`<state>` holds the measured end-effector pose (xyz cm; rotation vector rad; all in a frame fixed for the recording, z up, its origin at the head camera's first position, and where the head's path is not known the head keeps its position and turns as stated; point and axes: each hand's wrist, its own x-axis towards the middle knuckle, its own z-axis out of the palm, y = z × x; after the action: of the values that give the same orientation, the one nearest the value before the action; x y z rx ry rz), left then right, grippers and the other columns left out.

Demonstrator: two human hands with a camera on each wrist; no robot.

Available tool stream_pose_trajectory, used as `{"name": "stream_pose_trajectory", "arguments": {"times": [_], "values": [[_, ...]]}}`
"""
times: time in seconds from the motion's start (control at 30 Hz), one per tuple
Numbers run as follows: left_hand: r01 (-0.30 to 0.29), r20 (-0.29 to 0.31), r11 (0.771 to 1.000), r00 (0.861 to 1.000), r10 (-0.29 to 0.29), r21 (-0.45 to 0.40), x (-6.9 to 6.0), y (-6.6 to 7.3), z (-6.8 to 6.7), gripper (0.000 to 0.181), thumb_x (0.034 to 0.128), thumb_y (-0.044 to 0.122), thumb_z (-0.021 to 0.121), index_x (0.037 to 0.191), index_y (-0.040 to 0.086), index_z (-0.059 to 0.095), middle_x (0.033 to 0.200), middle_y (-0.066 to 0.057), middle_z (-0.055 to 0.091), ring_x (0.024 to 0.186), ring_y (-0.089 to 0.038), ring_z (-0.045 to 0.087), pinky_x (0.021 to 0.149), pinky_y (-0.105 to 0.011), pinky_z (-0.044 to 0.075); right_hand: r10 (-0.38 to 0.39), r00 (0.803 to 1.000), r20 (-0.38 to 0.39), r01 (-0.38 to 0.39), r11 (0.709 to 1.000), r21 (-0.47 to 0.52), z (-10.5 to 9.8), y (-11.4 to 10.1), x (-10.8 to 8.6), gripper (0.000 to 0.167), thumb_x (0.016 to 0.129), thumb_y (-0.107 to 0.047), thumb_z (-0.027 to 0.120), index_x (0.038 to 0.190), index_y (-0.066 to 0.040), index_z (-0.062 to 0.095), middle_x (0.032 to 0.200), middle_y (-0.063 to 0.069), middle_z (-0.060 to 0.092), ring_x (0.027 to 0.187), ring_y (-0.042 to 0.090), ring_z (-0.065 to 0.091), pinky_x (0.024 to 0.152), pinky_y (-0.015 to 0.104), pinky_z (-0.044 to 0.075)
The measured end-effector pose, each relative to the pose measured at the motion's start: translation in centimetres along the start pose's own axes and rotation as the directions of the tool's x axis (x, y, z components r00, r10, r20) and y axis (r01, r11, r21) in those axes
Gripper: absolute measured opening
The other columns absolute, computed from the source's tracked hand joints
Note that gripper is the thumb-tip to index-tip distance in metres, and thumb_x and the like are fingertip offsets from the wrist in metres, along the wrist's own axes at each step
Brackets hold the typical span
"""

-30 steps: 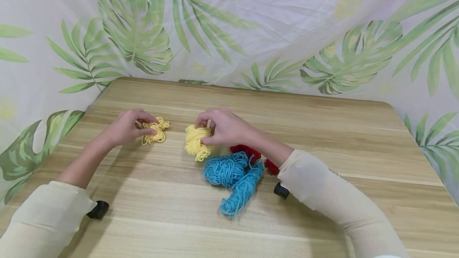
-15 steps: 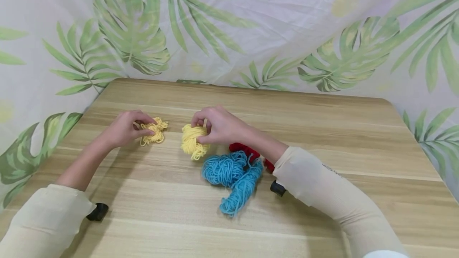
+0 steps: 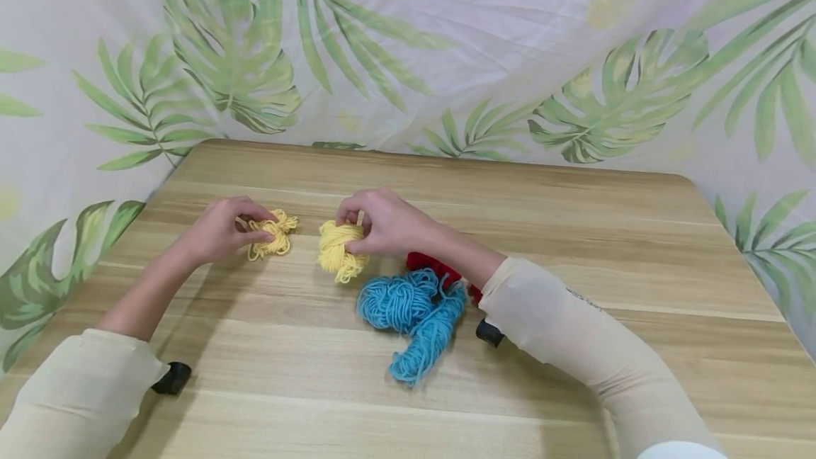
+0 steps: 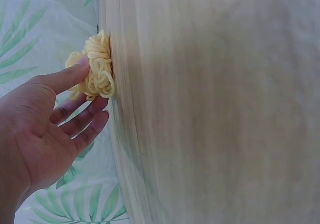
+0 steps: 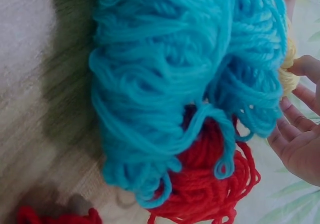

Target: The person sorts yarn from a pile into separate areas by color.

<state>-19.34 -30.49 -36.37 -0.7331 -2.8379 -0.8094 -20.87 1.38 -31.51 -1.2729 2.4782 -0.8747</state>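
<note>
Yellow bundle [image 3: 280, 242] and yellow skein [image 3: 334, 250] could unravel if loops [image 4: 104, 86] snag: left hand [image 3: 221, 232] and right hand [image 3: 387, 223] pinch them respectively.

A wood-grain surface [image 3: 287, 374] with rounded far corners stands before a whitish, creased cloth [image 3: 510, 41] printed with green leaves [image 3: 232, 55] and faint yellow spots [image 3: 612, 6], which hangs behind and along both sides.

The left sleeve [image 3: 83, 392] and right sleeve [image 3: 567, 346] are cream, thin and softly wrinkled, leaving the fingers [image 4: 86, 120] bare. A stubby black knob [image 3: 171, 378] juts from beneath each cuff. Dark lettering [image 3: 583, 298], too small to read, marks the right one; white cloth [image 3: 682, 450] shows below it.
</note>
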Motion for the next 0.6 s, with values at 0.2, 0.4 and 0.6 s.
{"name": "stream_pose_trajectory", "arguments": {"times": [0.2, 0.4, 0.6], "values": [[0.008, 0.014, 1.0, 1.0, -0.008, 0.006, 0.0, 0.1, -0.1, 0.024, 0.0818, 0.002, 0.086, 0.102, -0.005, 0.076, 0.091, -0.009, 0.074, 0.076, -0.017, 0.065, 0.066, -0.023, 0.056, 0.002, 1.0, 0.003, -0.002, 1.0, -0.002, 0.2, 0.0, 0.4, 0.027, 0.088, -0.01, 0.079, 0.114, -0.005, 0.072, 0.108, 0.009, 0.069, 0.084, 0.019, 0.069, 0.078, 0.02, 0.052], [0.025, 0.023, 1.0, 0.999, -0.025, 0.01, 0.0, 0.3, -0.2, 0.023, 0.0829, 0.003, 0.086, 0.103, -0.004, 0.077, 0.093, -0.011, 0.074, 0.078, -0.018, 0.065, 0.067, -0.026, 0.057, -0.002, 1.0, -0.005, 0.002, 1.0, -0.026, 0.5, 0.0, 1.2, 0.026, 0.09, -0.011, 0.078, 0.114, -0.005, 0.072, 0.108, 0.008, 0.069, 0.082, 0.016, 0.068, 0.079, 0.02, 0.051], [0.02, 0.021, 1.0, 1.0, -0.021, 0.014, 0.0, 0.4, -0.2, 0.023, 0.0828, 0.002, 0.086, 0.102, -0.004, 0.077, 0.092, -0.011, 0.074, 0.077, -0.017, 0.064, 0.067, -0.032, 0.058, 0.015, 1.0, -0.004, -0.015, 0.999, -0.035, 0.6, 0.0, 1.8, 0.026, 0.09, -0.011, 0.079, 0.114, -0.005, 0.072, 0.108, 0.009, 0.069, 0.082, 0.015, 0.068, 0.08, 0.021, 0.051]]}}
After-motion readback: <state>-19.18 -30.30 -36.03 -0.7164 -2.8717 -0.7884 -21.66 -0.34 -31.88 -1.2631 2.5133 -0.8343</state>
